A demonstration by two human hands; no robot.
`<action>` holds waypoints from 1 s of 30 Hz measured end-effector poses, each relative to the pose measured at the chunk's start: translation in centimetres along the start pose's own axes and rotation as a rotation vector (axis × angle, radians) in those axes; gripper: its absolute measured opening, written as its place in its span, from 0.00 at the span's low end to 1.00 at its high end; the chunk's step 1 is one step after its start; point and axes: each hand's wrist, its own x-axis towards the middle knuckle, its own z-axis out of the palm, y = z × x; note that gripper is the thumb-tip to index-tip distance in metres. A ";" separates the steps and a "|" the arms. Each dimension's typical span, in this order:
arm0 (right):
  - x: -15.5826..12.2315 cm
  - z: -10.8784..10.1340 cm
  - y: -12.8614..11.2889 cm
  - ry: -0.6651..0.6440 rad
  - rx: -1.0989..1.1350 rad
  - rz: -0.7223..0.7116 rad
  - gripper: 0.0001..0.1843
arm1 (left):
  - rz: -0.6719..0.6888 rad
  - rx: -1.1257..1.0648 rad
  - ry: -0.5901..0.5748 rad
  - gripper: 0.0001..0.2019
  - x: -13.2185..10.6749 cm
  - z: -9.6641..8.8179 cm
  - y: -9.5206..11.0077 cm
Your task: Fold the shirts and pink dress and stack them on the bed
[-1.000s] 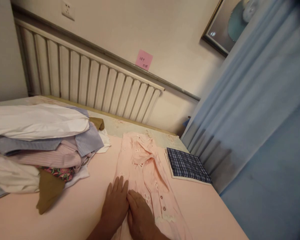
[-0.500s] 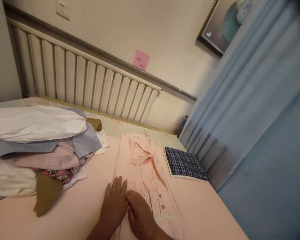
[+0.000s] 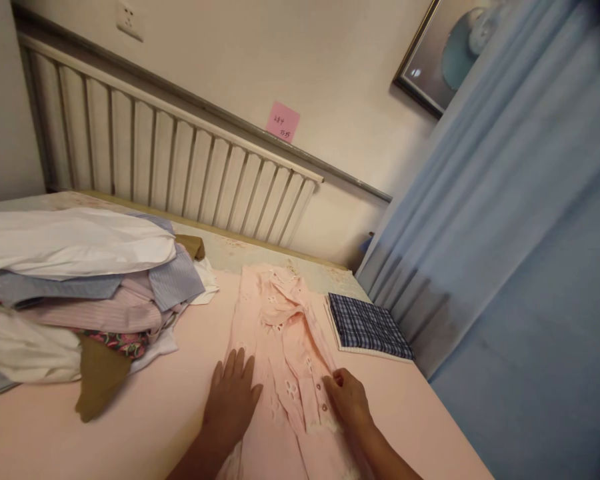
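Observation:
A pale pink shirt (image 3: 280,320) with eyelet trim and buttons lies lengthwise on the pink bed sheet (image 3: 170,400), folded into a long narrow strip. My left hand (image 3: 233,397) rests flat on its left edge, fingers stretched out. My right hand (image 3: 349,398) sits at the shirt's right edge by the button placket, fingers curled and pinching the fabric there.
A heap of unfolded shirts (image 3: 75,293), white, striped, floral and brown, fills the left of the bed. A folded blue checked shirt (image 3: 367,327) lies at the right by the blue curtain (image 3: 505,220). A slatted headboard (image 3: 170,160) stands behind.
My right hand has slid from beside my left hand across the shirt to its right edge and closed on the fabric. My left hand has stayed flat in place.

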 end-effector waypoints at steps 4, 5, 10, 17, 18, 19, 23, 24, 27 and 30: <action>0.8 1.0 0.7 -0.001 -0.014 0.009 0.07 | -0.007 0.002 0.005 0.25 0.0 0.4 -0.1; 1.0 1.0 0.6 0.011 -0.007 0.013 0.07 | -0.007 0.003 0.004 0.25 0.0 0.5 -0.1; 4.2 -1.4 -1.6 0.187 0.132 -0.048 0.06 | -0.012 0.009 0.015 0.25 -0.1 0.8 0.0; 14.6 -9.3 -6.5 0.233 0.074 -0.243 0.08 | 0.001 0.011 0.032 0.25 -0.1 1.0 -0.1; 16.0 -10.5 -7.1 0.212 0.048 -0.280 0.08 | 0.006 0.013 0.035 0.25 -0.1 1.0 -0.2; 17.3 -11.6 -7.7 0.189 0.020 -0.312 0.07 | 0.008 0.017 0.040 0.25 -0.1 1.1 -0.2; 21.4 -15.2 -9.6 0.131 -0.120 -0.396 0.05 | 0.013 0.030 0.067 0.25 0.0 1.2 -0.3; 22.2 -15.8 -10.0 0.126 -0.157 -0.409 0.05 | 0.015 0.031 0.072 0.25 0.0 1.2 -0.3; 23.6 -16.8 -10.9 0.105 -0.254 -0.440 0.05 | 0.015 0.022 0.073 0.25 0.0 1.0 -0.2; 23.7 -17.3 -11.7 0.064 -0.321 -0.466 0.04 | 0.009 0.017 0.058 0.24 0.0 0.7 0.0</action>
